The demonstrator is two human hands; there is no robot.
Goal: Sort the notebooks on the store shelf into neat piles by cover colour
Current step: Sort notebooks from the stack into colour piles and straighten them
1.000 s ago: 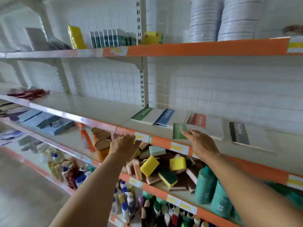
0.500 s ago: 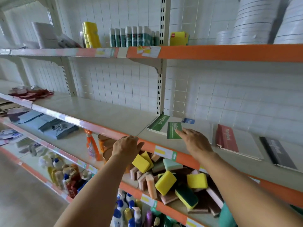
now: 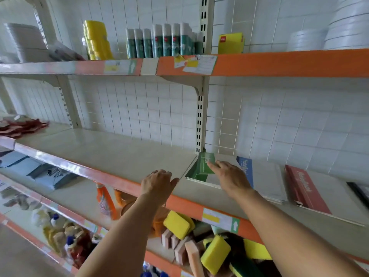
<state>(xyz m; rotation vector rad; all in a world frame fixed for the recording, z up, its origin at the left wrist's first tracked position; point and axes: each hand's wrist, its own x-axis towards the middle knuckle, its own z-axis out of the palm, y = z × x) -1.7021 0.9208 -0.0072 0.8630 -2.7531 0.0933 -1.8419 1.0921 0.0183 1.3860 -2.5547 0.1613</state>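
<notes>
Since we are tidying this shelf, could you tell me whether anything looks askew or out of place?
Yes. The green notebooks under the right hand lie fanned, with edges not yet squared. On the upper shelf edge, the price labels are crumpled and peeling. Below, the sponges lie in a jumbled heap.

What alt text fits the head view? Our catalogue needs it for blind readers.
A person's right hand presses flat fingers on a green notebook lying on another green one on a store shelf; blue and red notebooks lie rightward. The left hand rests on the shelf edge.
</notes>
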